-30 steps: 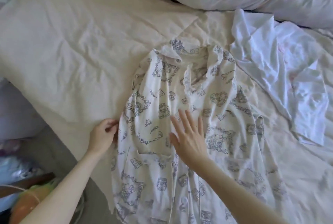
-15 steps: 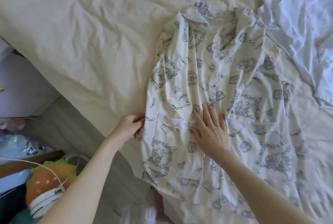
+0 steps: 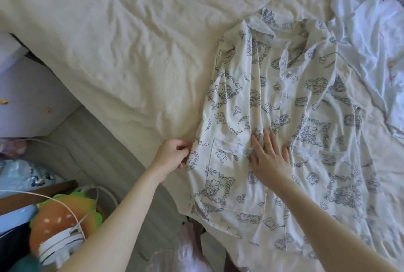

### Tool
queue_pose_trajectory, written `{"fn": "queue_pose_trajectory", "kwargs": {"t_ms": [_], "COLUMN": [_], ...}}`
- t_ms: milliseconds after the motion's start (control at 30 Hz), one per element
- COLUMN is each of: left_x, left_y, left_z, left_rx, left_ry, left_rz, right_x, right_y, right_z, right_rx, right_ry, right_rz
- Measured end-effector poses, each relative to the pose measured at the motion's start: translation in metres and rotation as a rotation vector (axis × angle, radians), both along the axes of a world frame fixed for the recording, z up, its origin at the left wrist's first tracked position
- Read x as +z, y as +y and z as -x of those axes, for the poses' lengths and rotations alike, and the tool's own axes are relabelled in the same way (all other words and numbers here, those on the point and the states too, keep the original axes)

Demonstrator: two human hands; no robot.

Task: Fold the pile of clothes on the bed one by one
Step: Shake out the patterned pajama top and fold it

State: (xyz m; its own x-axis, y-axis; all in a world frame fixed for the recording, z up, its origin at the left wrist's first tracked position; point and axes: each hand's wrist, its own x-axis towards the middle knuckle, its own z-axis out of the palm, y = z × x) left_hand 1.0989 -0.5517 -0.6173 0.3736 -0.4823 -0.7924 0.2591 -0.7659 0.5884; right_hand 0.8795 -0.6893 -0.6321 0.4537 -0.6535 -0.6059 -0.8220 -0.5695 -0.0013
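The printed pyjama shirt point(image 3: 284, 136) lies face up and spread out on the bed point(image 3: 131, 42), collar toward 12 o'clock and hem hanging over the mattress edge at 6 o'clock; it fills the right half of my view. No fold has yet been made in it, as far as I can judge: both front panels and both pockets show. My right hand point(image 3: 270, 158) rests flat on its middle, fingers straight and spread, pinning the cloth. My left hand point(image 3: 172, 156), at 9 o'clock from the right hand, pinches the shirt's side edge between thumb and curled fingers, ready, I judge, to bring that side inward. A crumpled white garment point(image 3: 369, 37) waits unfolded at 2 o'clock, touching the shirt's shoulder. No folded item is visible.
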Motion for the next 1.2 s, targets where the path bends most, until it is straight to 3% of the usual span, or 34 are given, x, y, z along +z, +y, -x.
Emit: {"fn": "queue_pose_trajectory", "kwargs": {"t_ms": [367,467,567,700,833,933,1100,1200], "left_x": [0.013,0.02,0.034,0.049,0.063,0.081,0.117,0.135], "left_y": [0.023,0.029,0.03,0.023,0.005,-0.015,-0.053,-0.071], "left_z": [-0.051,-0.085,-0.134,-0.161,-0.158,-0.166,-0.192,-0.216], "left_rx": [0.097,0.336,0.604,0.483,0.418,0.446,0.402,0.425], "left_ry": [-0.155,-0.222,-0.431,-0.703,-0.817,-0.855,-0.973,-1.008], "left_rz": [0.031,0.094,0.137,0.131,0.166,0.228,0.307,0.321], "right_x": [0.011,0.013,0.015,0.017,0.021,0.021,0.024,0.026], "right_y": [0.0,0.002,0.003,0.011,0.03,0.037,0.03,0.025], "right_z": [-0.013,-0.018,-0.022,-0.032,-0.05,-0.067,-0.119,-0.144], "right_rx": [-0.053,-0.1,-0.138,-0.242,-0.053,0.068,0.027,0.13], "right_ry": [0.07,0.063,0.062,-0.059,-0.223,-0.263,-0.451,-0.468], "right_rz": [-0.041,-0.058,-0.077,0.0,0.086,0.023,-0.094,-0.161]}}
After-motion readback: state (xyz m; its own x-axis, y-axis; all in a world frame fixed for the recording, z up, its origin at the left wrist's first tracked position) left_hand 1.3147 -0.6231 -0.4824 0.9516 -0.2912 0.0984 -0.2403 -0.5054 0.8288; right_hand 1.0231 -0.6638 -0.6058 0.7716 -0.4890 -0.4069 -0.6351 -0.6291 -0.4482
